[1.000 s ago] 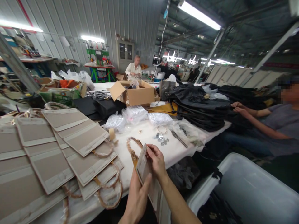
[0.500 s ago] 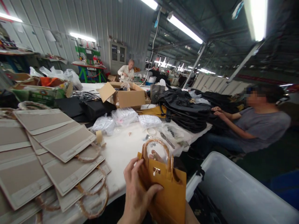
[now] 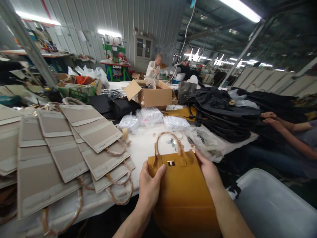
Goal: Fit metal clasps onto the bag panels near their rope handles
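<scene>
Mustard bag (image 3: 185, 188): The person is holding it at the near edge of the table (image 3: 138, 147), its front facing the viewer and its looped brown handle (image 3: 157, 147) pointing up. A small metal clasp (image 3: 170, 163) is sitting below the handle.
Left hand (image 3: 150, 181): It is clamping the bag's upper left edge, thumb pressing on the front.
Right hand (image 3: 209, 170): It is gripping the upper right edge; some fingers are hiding behind the bag.
Left side of table: Beige panels (image 3: 99, 132) are lying in an overlapping fan, brown loops (image 3: 121, 203) sticking out.
Middle: 3 clear plastic packets (image 3: 150, 116) are resting in front of an open cardboard box (image 3: 158, 98).
Right side: Black material (image 3: 223, 122) is lying in a thick pile. A pale plastic bin (image 3: 277, 201) is standing nearer the viewer.
Other people: 1 person in a pale shirt (image 3: 152, 70) is working behind the box; another person's hands (image 3: 274, 122) are meeting beside the black pile.
</scene>
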The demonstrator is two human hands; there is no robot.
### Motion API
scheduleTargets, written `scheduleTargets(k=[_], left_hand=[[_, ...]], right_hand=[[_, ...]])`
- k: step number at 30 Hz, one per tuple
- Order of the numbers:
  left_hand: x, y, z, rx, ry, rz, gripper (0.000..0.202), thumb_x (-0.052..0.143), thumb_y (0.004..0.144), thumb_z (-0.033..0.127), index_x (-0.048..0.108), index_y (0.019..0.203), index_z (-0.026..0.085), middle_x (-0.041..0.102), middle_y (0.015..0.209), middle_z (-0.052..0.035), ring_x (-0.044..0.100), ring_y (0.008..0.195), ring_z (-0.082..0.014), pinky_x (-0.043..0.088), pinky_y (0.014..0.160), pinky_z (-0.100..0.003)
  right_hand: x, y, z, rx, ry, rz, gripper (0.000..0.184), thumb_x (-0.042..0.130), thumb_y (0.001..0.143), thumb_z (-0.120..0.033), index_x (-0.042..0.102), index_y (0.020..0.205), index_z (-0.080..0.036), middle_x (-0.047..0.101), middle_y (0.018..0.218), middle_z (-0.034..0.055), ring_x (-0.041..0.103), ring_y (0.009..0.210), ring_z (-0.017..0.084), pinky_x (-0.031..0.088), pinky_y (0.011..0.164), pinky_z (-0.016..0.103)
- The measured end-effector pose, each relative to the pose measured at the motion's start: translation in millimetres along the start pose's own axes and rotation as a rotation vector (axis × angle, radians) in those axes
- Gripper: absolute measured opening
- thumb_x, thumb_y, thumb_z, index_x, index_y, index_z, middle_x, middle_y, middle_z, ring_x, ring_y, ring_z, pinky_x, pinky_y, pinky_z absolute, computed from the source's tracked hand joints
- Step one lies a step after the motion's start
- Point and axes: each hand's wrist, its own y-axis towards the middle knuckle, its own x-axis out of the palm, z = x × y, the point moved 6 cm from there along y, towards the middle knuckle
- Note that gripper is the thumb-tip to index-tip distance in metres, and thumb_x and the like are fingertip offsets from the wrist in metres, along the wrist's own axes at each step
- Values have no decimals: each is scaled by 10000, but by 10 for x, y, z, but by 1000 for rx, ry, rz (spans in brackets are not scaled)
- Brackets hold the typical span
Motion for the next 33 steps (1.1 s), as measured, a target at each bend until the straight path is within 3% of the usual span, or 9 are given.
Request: scheduleTargets(k=[4, 6, 9, 12, 16, 21, 27, 30, 33], left_hand=[[-262, 166, -316, 36, 94, 190, 442, 741, 873, 464, 598, 1197, 199, 739, 1171, -116, 712, 1082, -293, 549, 972, -431], [-331, 240, -437, 72, 187, 224, 476, 705, 889, 403, 549, 1286, 189, 703, 1263, -143, 679, 1173, -303, 512, 1049, -457], [-398, 344, -529, 119, 314, 280, 702, 671, 890, 317, 368, 1508, 178, 564, 1483, -182, 561, 1365, -311, 423, 1164, -475], [-404, 501, -488, 207, 449, 229, 602, 624, 912, 255, 428, 1479, 208, 568, 1465, -151, 542, 1370, -285, 406, 1174, -457], [-447, 805, -423, 225, 635, 86, 278, 608, 899, 152, 602, 1173, 197, 682, 1195, -112, 628, 1169, -248, 455, 1068, -394], [-592, 1096, -461, 125, 699, 42, 231, 779, 752, 160, 598, 885, 214, 691, 851, -33, 639, 830, -234, 448, 785, -330], [-586, 1101, -486, 97, 650, 87, 356, 751, 815, 393, 460, 675, 244, 479, 588, 54, 435, 588, -165, 279, 625, -305], [-585, 1018, -520, 90, 557, 100, 319, 663, 879, 457, 495, 716, 240, 508, 629, 42, 470, 622, -174, 324, 640, -305], [-627, 904, -606, 70, 407, 140, 282, 575, 936, 492, 579, 998, 218, 650, 835, -11, 603, 772, -203, 439, 724, -319]], right_hand=[[42, 50, -117, 36, 330, 39, 332, 912, 738, -411, 767, 983, -239, 602, 836, -16, 498, 630, 63, 430, 507, 145], [235, -66, 6, 82, 341, -31, 352, 915, 750, -386, 772, 1031, -227, 604, 833, -11, 522, 676, 72, 461, 565, 150], [683, -279, 408, 173, 242, -241, 327, 852, 827, -421, 768, 1071, -220, 635, 817, 14, 561, 716, 119, 486, 616, 213], [1070, -339, 831, 145, 143, -324, 325, 770, 894, -466, 754, 1094, -211, 640, 788, 13, 553, 709, 142, 474, 638, 254], [1367, -212, 1195, 39, 24, -285, 358, 685, 929, -506, 739, 1107, -200, 664, 812, 21, 573, 710, 171, 484, 657, 292], [1432, -141, 1410, -14, -140, -262, 418, 648, 937, -540, 742, 1125, -178, 742, 1042, 91, 653, 789, 204, 539, 748, 335], [1346, -184, 1451, 20, -95, -257, 435, 636, 957, -535, 720, 1178, -169, 728, 908, 64, 648, 761, 194, 545, 711, 316], [1328, -191, 1430, 28, -67, -230, 418, 637, 964, -524, 716, 1178, -174, 710, 871, 46, 634, 750, 183, 538, 701, 306], [1324, -194, 1422, 36, -47, -204, 392, 647, 964, -514, 709, 1165, -184, 698, 865, 32, 632, 752, 175, 535, 705, 297]])
